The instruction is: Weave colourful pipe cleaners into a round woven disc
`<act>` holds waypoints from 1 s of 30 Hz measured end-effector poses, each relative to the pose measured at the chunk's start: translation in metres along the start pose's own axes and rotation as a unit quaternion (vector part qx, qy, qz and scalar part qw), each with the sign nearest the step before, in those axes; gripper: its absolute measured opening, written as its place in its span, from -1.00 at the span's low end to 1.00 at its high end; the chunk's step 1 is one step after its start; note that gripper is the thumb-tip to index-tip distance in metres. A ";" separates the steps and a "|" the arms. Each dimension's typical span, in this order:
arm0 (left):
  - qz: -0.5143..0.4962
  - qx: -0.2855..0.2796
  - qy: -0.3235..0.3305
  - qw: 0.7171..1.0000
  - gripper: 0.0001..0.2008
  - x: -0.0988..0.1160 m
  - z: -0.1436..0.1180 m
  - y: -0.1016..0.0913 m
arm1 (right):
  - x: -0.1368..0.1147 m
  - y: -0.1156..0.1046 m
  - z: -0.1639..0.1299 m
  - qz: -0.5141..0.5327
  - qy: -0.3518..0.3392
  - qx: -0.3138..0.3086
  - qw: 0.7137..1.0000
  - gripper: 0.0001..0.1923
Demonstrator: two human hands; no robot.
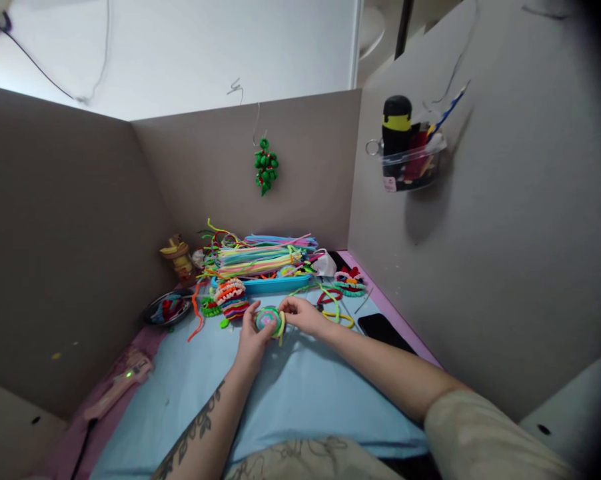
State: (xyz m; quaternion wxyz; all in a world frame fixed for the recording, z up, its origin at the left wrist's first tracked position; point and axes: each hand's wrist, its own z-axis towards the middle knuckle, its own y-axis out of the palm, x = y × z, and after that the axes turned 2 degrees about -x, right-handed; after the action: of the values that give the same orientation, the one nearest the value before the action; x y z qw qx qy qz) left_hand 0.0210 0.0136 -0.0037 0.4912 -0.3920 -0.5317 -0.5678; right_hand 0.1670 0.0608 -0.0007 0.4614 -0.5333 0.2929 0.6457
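Note:
A small round coil of pipe cleaners (268, 320), pink in the middle with green and blue rings and a yellow-green outer strand, sits between both hands above the light blue cloth (300, 393). My left hand (250, 337) grips the coil from the left and below. My right hand (300, 315) pinches its right edge, where the yellow-green strand hangs down. Just beyond the hands lie a striped coiled piece (232, 300) and loose curled strands (336, 308).
A blue tray (270, 285) holds a pile of long coloured pipe cleaners (260, 257). A dark phone (383, 330) lies at right, a pink glue gun (123, 380) and a metal dish (166, 309) at left. Cardboard walls enclose the desk; a green ornament (266, 167) hangs on the back wall.

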 end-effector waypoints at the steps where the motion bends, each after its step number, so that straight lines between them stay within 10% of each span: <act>1: -0.010 -0.002 -0.013 1.000 -0.31 0.001 0.000 0.000 | 0.001 0.000 0.000 0.001 -0.006 -0.010 1.000 -0.86; 12: -0.132 0.020 -0.128 0.983 -0.41 0.004 0.008 -0.008 | -0.021 0.005 -0.020 -0.251 -0.098 -0.085 0.959 -0.17; 30: -0.163 0.015 -0.136 0.977 -0.43 0.002 0.009 -0.009 | -0.008 0.015 -0.021 -0.301 -0.127 -0.007 0.945 -0.27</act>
State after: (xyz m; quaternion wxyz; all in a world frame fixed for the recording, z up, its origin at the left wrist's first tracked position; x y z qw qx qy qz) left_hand 0.0109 0.0214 -0.0022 0.3208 -0.3665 -0.6589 -0.5733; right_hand 0.1622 0.0338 -0.0002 0.6640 -0.5134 0.0534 0.5410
